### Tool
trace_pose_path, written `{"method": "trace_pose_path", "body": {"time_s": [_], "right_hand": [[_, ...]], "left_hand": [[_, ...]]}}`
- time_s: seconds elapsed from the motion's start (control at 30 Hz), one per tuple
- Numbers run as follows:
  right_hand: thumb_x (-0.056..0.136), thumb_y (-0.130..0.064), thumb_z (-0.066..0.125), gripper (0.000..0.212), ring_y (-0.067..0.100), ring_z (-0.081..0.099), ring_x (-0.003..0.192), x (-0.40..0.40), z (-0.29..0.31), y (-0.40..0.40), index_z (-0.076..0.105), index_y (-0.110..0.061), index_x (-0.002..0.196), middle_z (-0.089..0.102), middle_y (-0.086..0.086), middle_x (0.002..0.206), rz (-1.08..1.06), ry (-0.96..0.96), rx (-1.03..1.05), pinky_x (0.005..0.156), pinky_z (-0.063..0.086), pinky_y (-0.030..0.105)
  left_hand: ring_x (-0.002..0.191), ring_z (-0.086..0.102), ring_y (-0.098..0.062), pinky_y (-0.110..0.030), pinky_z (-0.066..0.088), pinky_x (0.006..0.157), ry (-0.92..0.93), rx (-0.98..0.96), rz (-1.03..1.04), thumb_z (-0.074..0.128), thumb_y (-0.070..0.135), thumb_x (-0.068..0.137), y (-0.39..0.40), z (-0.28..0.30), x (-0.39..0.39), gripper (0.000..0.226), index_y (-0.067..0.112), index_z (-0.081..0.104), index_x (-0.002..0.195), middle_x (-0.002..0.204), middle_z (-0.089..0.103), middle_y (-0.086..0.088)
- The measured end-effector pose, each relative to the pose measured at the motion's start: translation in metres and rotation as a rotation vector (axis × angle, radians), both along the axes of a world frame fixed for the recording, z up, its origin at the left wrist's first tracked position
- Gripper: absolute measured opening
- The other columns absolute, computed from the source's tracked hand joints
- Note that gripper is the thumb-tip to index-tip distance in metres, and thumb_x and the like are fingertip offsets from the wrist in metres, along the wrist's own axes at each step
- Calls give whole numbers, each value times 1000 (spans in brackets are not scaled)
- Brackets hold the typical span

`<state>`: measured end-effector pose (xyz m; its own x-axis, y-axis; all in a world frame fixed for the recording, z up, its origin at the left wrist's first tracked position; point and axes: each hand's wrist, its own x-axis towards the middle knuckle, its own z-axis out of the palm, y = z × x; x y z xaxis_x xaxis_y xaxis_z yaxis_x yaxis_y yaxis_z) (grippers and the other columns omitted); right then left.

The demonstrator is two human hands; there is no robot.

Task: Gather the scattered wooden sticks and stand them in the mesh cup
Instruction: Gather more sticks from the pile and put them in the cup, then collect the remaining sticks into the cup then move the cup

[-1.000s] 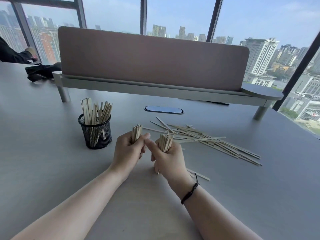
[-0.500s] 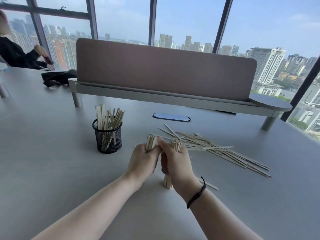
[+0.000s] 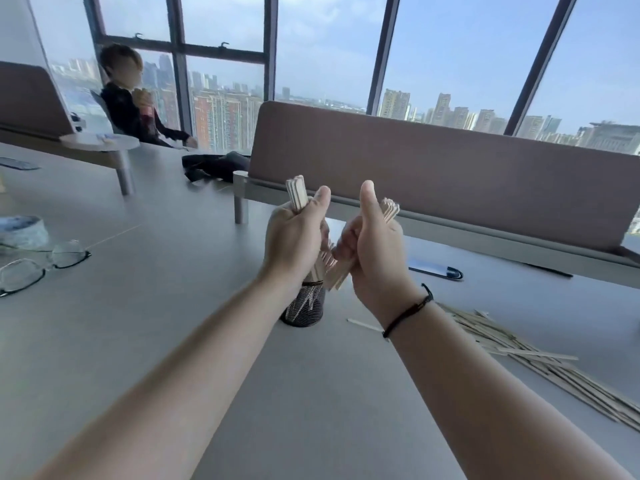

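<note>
While both fists hover above it, the wide grey desk (image 3: pixel 145 341) carries everything here, and along its far edge runs the long brown fabric divider panel (image 3: pixel 433 174), walling off the next seat. Over by the right edge lies the loose heap of pale flat wooden sticks (image 3: pixel 540 355), spread in a fan and well apart from the cup, so plenty of gathering remains, I'd say. One stray stick (image 3: pixel 363 324) sits alone between heap and cup.

Now the hands! The left hand (image 3: pixel 294 237) is closed tight around an upright bundle of sticks (image 3: pixel 297 194), thumb up, directly over the cup; held vertical, most likely so the lower ends drop straight in. The right hand (image 3: pixel 372 251) grips its own tilted bundle (image 3: pixel 389 209), lower ends angled toward the same opening, waiting just beside.

Below them, partly hidden by the left wrist, stands the small black wire-mesh cup (image 3: pixel 304 308), near the desk's middle, sticks already visible through its wall. At the left edge rest thin-framed spectacles (image 3: pixel 38 268), well out of the way.
</note>
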<state>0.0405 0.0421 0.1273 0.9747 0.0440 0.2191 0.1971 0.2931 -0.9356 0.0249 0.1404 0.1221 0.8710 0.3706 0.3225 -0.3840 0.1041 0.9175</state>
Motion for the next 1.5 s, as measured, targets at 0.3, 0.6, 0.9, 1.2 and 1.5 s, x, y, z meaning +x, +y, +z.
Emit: {"method": "trace_pose_path", "body": {"time_s": [0.3, 0.6, 0.9, 1.2, 1.5], "right_hand": [[93, -45, 62, 50, 19, 47, 49, 52, -16, 43, 43, -11, 62, 43, 9, 52, -67, -53, -96, 54, 46, 29], [99, -27, 53, 26, 11, 59, 105, 65, -51, 34, 60, -17, 122, 66, -2, 116, -318, -487, -797, 83, 40, 16], [103, -35, 40, 32, 20, 59, 108, 79, -40, 35, 59, -21, 124, 67, 1, 119, 19, -357, -1145, 79, 37, 27], [97, -35, 58, 17, -6, 60, 78, 37, -60, -29, 65, -20, 97, 67, -12, 89, -201, -225, -553, 74, 46, 20], [89, -63, 47, 61, 15, 23, 145, -71, -137, -179, 35, -40, 144, 30, -7, 153, -102, -258, -1552, 119, 18, 31]], "left_hand": [[71, 59, -21, -33, 45, 66, 280, 233, 209, 54, 48, 95, 36, -43, 53, 45, 16, 57, 64, 61, 56, 2], [107, 65, -6, -37, 51, 96, 207, 228, 116, 56, 50, 95, 45, -76, 58, 36, 37, 51, 128, 110, 68, 18], [94, 64, -11, -33, 49, 85, 110, 330, 75, 35, 37, 108, 45, -86, 57, 39, 19, 70, 105, 97, 72, 5], [122, 54, -32, -44, 43, 104, -428, 950, 472, 54, 31, 97, 16, -82, 15, 37, 3, 65, 119, 124, 64, -13], [148, 33, -20, -38, 32, 118, -43, 1455, -345, 55, 54, 94, -69, -137, -10, 53, 34, 47, 143, 165, 28, 4]]}}
